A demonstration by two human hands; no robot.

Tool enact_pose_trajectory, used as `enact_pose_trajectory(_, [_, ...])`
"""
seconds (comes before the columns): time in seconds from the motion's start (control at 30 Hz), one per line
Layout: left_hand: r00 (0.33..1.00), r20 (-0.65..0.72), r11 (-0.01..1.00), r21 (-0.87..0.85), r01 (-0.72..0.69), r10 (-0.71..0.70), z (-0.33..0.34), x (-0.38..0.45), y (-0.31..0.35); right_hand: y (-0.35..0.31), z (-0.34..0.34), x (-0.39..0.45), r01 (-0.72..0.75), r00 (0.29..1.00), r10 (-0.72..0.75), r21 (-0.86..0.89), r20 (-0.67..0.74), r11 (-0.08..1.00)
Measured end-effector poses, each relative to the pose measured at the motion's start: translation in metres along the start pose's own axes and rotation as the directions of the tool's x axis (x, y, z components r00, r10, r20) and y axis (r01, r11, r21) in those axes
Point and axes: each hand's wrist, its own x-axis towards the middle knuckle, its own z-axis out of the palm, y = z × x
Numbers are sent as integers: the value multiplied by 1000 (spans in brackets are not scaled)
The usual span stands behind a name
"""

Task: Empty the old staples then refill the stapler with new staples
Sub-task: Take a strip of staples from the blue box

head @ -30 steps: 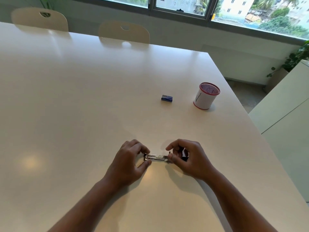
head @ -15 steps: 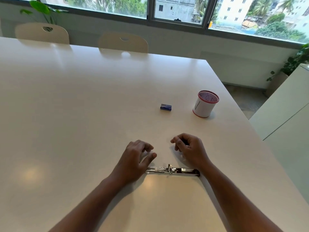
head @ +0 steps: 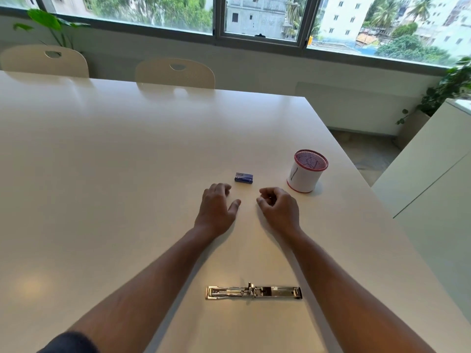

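A: Where's the stapler [head: 253, 292]?
B: Lying opened flat on the near worktop [head: 102, 174], untouched.
A: And the hands?
B: Left hand [head: 216, 207] loosely spread, empty; right hand [head: 279, 208] curled, empty, both near the staple box [head: 243, 177].

- White rectangular table [head: 107, 174], glossy top.
- Metal stapler [head: 253, 293], swung fully open and lying flat near the table's near edge, between the two forearms; neither hand touches it.
- Small blue staple box [head: 244, 178], beyond the hands, just past the fingertips.
- Left hand [head: 216, 208], palm down, fingers loosely spread, holding nothing.
- Right hand [head: 279, 207], fingers curled inward; contents cannot be told.
- Red-rimmed mesh cup with white paper wrap [head: 306, 171], upright, right of the box.
- Two cream chairs [head: 175, 73] at the far side.
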Motion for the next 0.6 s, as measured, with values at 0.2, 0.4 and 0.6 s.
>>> enact_pose_trajectory(0.2, [1000,21,999,32,5,-6,16,44,-3,-7,15,26,24,1000,-21,-187,19,982])
enact_pose_trajectory(0.4, [997,73,991,132,-37,27,23,69,-5,-6,28,50,91,996,-82,-246,47,965])
enact_pose_trajectory(0.6, [998,29,991,117,-58,55,27,63,-9,-8,29,55,120,992,-105,-247,70,962])
